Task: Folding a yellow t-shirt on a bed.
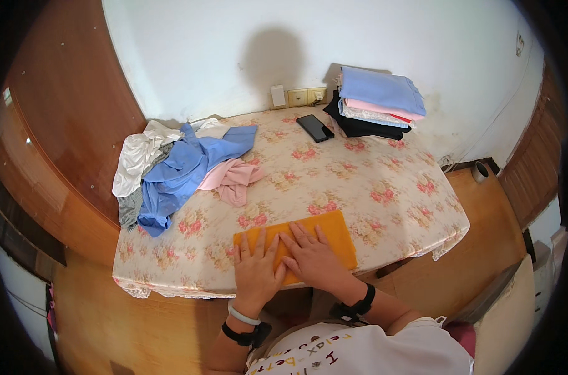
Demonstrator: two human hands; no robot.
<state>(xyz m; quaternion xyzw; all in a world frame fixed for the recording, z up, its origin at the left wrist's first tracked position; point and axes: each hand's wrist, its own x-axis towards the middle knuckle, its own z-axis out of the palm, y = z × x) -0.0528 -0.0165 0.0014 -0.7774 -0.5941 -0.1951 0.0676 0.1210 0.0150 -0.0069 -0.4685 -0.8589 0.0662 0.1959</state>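
A folded orange-yellow cloth point(335, 234) lies flat at the near edge of the table, shaped into a neat rectangle. On its left part rests my left hand point(256, 275), palm down with the fingers spread. My right hand point(314, 257) lies flat on the middle of the cloth, its fingers pointing up and to the left. The thumbs of both hands come close together or touch. Neither hand grips the cloth; both press or rest on top. The cloth's lower left part is hidden under the hands.
Loose clothes in white, blue, grey and pink point(184, 165) lie heaped at the table's left. A stack of folded clothes point(381, 100) stands at the back right, beside a black phone point(315, 128). The floral tablecloth point(384, 194) hangs over the edge. Wall sockets point(298, 97) sit behind.
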